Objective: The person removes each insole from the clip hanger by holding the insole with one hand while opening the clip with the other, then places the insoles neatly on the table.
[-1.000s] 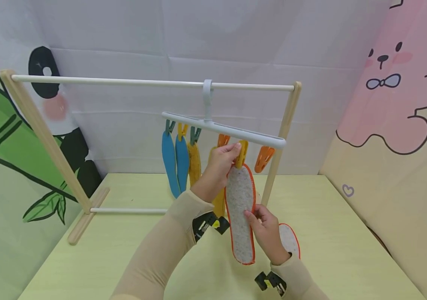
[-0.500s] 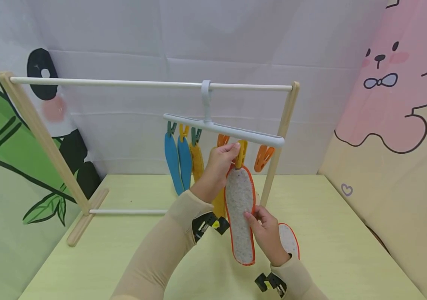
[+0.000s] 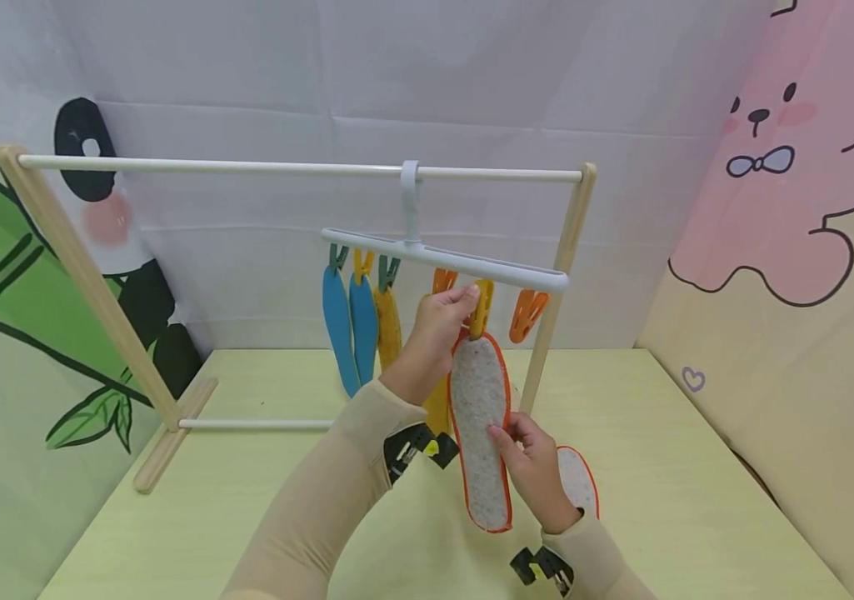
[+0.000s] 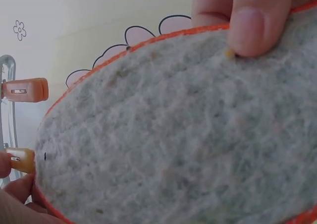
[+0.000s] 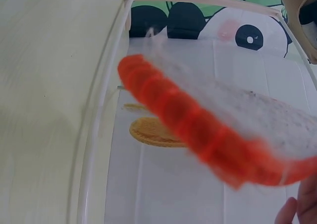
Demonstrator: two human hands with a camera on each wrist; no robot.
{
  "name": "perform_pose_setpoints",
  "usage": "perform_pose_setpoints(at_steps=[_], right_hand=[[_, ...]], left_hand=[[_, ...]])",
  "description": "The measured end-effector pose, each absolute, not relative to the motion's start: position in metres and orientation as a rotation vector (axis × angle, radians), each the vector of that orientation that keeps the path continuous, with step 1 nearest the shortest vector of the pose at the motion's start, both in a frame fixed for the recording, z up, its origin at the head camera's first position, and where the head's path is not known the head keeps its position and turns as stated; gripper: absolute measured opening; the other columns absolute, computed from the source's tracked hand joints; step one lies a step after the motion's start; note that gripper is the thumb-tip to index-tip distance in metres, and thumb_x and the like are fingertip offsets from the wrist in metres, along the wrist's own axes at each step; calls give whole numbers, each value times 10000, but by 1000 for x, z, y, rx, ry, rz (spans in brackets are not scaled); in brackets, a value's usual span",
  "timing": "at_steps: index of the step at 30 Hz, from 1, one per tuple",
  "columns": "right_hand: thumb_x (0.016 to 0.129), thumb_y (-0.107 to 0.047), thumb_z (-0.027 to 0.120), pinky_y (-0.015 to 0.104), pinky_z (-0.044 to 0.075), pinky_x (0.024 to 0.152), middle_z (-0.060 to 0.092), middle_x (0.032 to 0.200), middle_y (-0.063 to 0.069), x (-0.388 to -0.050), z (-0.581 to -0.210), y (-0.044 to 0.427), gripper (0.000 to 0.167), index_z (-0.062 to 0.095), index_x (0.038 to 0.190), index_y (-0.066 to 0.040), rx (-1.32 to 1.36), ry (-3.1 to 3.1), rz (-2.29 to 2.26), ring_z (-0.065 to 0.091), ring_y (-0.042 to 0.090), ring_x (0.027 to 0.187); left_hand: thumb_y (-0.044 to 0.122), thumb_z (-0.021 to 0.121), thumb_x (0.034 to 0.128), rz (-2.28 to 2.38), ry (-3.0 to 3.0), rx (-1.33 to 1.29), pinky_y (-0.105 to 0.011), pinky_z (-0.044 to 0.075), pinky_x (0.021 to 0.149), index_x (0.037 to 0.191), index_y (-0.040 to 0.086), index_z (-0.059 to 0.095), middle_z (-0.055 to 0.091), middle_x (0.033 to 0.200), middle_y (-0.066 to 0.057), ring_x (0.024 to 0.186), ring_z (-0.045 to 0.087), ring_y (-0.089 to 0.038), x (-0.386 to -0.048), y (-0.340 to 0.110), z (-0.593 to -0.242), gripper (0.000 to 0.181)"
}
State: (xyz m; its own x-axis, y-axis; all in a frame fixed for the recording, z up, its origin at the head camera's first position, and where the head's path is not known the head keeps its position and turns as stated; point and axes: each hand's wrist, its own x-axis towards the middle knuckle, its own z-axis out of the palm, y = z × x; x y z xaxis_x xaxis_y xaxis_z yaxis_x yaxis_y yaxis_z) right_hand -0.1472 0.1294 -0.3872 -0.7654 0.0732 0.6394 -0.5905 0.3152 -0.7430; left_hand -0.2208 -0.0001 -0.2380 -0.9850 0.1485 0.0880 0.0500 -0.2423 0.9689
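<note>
A grey felt insole point(image 3: 479, 433) with a red-orange edge hangs upright below a yellow clothespin point(image 3: 481, 308) on the white hanger point(image 3: 486, 267). My left hand point(image 3: 430, 337) pinches that clothespin at the insole's top; part of its fingers lie behind the insole. Lower down, my right hand point(image 3: 535, 462) pinches the insole's right edge, with the thumb point(image 4: 250, 28) on its front. Close by, an orange clothespin point(image 3: 528, 315) dangles with nothing in it. A second grey insole point(image 3: 578, 479) lies on the table, partly covered by my right hand.
Blue insoles point(image 3: 338, 325) and a yellow insole point(image 3: 387, 321) hang clipped at the hanger's left part. Another yellow insole point(image 3: 437, 408) hangs behind my left wrist. The hanger hooks over the white rod point(image 3: 247, 168) of a wooden rack point(image 3: 89, 283) on the table point(image 3: 696, 500).
The hanger's left side sways slightly, its insoles swinging right and then back left. Both hands keep nearly the same place on the clothespin and the grey insole.
</note>
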Motion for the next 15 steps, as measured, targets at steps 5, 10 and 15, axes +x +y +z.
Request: perform_pose_setpoints(at_steps=[5,10,15], right_hand=[[804,170,625,184,418,511,573,674,134,-149,-390,132,109,614,900,118,451,-2017,1472,478,6,646],[825,147,622,186,427,508,576,682,125,-148,-389,133,95,614,913,111,484,-2006,1480,488,9,646],[859,99,617,205,444,504,582,697,112,-145,-388,134,74,620,931,82,536,-1993,1491,508,31,641]], left_hand=[[180,517,1000,2415,1901,226,-256,432,724,1144,-89,626,538,873,-45,811,473,-172,-221,1,-237,324],[171,521,998,2435,1877,202,-238,427,691,1125,-102,624,532,842,-31,781,468,-158,-222,3,-237,318],[162,521,999,2441,1853,197,-226,426,663,1129,-106,616,530,830,-23,755,464,-146,-223,4,-238,313]])
